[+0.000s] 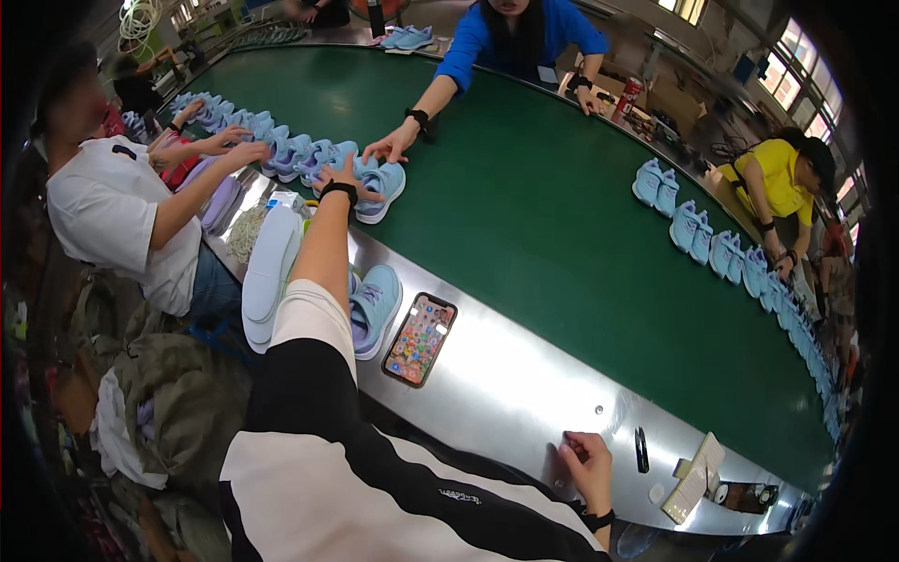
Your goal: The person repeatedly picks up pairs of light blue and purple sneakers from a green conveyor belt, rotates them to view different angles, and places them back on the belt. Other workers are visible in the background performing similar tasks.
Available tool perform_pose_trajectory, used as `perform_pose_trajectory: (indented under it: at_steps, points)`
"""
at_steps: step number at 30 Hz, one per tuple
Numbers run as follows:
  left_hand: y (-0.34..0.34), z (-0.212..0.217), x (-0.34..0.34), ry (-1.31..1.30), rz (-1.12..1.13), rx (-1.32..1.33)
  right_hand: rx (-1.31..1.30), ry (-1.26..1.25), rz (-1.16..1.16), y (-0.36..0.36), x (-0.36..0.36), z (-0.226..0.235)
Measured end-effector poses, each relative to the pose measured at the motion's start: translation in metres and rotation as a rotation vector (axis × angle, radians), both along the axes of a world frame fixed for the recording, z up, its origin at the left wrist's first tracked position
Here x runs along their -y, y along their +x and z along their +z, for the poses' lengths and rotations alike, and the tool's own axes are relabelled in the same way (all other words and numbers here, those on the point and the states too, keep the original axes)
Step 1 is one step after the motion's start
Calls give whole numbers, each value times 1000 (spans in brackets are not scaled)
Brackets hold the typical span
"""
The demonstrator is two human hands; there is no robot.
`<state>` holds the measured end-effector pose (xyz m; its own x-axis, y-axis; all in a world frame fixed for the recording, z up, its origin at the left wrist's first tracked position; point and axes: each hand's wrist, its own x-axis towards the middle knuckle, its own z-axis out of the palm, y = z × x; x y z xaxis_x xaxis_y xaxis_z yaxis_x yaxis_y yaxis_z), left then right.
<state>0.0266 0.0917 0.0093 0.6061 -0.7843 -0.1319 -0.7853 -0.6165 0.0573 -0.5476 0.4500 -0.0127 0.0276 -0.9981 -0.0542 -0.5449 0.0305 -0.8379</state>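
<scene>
While the shoe row [295, 155] beyond and left of the phone [420, 339] looks largely laid out, the left hand [345, 184], fingers spread, is at the end shoe [390, 187] (gripped or not, I cannot tell); just left of the phone, another shoe [378, 304] apparently awaits; right of it, the right hand [588, 466] curves loosely, visibly empty.

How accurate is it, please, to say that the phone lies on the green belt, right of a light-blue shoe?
Not quite: the head view shows the phone on the metal ledge, not the green belt; it does lie right of a light-blue shoe.
</scene>
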Motion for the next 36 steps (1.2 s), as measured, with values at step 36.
perform_pose_trajectory:
  at_steps: [36]
  points:
    - [-319,-18,-318,-98,-600,-1137,35,3,-69,19,13,7]
